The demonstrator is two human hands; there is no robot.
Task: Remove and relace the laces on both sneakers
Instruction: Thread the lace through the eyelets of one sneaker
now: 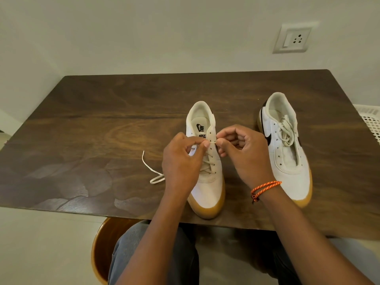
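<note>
Two white Nike sneakers with gum soles sit on the dark wood desk (pixel 82 124), toes toward the person. Landmark: the partly laced sneaker (pixel 205 182), near the desk's front edge, roughly centre. Its lace (pixel 207 167) crosses through the lower eyelets; upper eyelets on its right flap look unthreaded. Left hand (pixel 181 161) hovers over that sneaker's left side, fingers curled, thumb and forefinger pinching the lace near the upper eyelets. Right hand (pixel 244 153) is just right of the same sneaker, fingers curled, pinching the lace tip at an upper eyelet on the right flap; whether the tip is already through the hole, cannot tell. The two hands' fingertips nearly meet above the tongue. An orange braided bracelet (pixel 265 188) is on the right wrist. A loose lace end (pixel 152 171) trails onto the desk left of the sneaker, looping back under the left hand. The second sneaker (pixel 285 149) stands to the right of the first, apart from it, eyelets empty, with its removed lace (pixel 285 132) bundled inside the opening. Behind the sneakers, on the wall to the right: a white switch-and-socket plate (pixel 292 39). A white perforated basket (pixel 370 122) shows at the desk's right edge. Below the desk's front edge: a brown round seat (pixel 102 243) and jeans-clad legs (pixel 127 249).
</note>
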